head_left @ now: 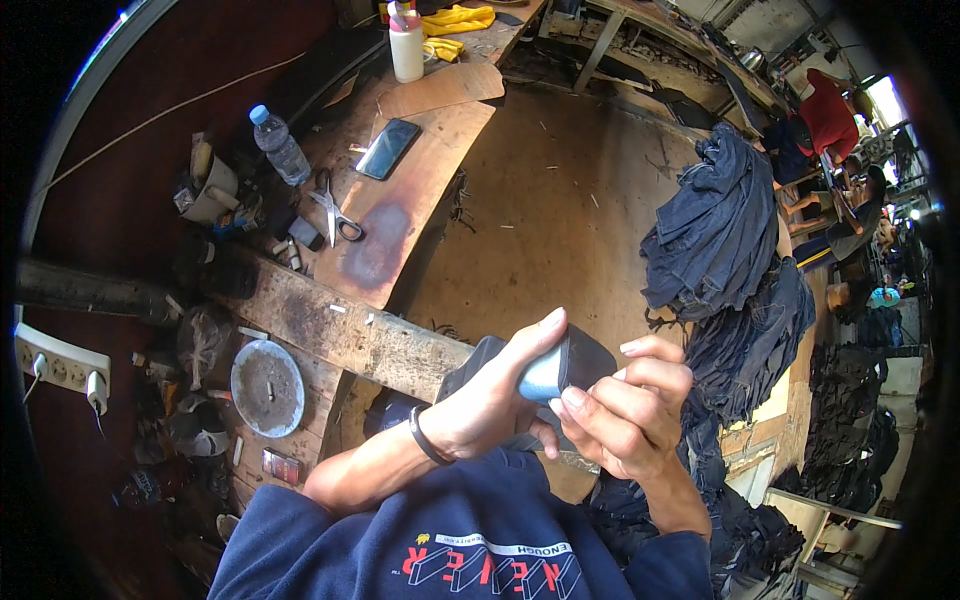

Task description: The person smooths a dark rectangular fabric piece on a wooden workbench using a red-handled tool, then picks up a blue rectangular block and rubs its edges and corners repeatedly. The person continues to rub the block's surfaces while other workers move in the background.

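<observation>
In front of my chest, both hands are on a small dark piece with a pale blue-grey face (541, 376). It looks like folded denim, but its kind is not certain. My left hand (490, 405), with a dark band at the wrist, grips it from the left, thumb pointing up along its edge. At the lower right edge, my right hand (632, 412) pinches the piece between thumb and fingers; some of its other fingers are bent and raised. My palms hide part of the piece. Scissors (331, 208) with dark handles lie on the wooden table beyond.
On the table (440, 170) rest a phone (388, 149), a plastic bottle (281, 146) and a white bottle (406, 45). A round metal dish (268, 388) is at left, near a power strip (65, 362). Dark denim heaps (715, 235) rise at right. People (830, 120) are farther right.
</observation>
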A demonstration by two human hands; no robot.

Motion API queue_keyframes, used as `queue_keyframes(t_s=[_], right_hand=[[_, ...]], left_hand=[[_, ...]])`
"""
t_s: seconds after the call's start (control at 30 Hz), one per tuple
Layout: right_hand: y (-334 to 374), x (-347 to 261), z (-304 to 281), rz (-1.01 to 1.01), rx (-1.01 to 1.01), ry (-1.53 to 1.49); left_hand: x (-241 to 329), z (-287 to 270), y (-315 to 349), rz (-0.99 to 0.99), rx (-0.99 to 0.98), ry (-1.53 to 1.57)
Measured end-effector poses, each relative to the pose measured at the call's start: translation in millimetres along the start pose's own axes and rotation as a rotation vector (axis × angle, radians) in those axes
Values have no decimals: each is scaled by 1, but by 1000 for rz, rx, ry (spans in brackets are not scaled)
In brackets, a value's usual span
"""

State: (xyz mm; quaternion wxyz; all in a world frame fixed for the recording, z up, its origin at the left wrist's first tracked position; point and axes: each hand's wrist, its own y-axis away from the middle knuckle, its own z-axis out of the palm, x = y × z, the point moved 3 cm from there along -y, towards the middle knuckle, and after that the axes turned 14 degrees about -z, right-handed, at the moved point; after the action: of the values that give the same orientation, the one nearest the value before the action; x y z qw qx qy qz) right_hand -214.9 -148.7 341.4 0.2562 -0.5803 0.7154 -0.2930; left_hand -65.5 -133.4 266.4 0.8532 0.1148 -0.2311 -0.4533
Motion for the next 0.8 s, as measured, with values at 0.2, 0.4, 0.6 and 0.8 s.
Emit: queue_keyframes(t_s=[0.2,0.4,0.6,0.8], right_hand=[[3,5,6,8,48,24],[2,8,7,79,89,21],[-1,1,2,32,-35,38],[3,5,3,25,12,49]], left_hand=[[1,-1,-1,15,17,55],[6,0,0,104,55,-40],[6,2,2,66,67,-5],[5,3,2,43,42,7]])
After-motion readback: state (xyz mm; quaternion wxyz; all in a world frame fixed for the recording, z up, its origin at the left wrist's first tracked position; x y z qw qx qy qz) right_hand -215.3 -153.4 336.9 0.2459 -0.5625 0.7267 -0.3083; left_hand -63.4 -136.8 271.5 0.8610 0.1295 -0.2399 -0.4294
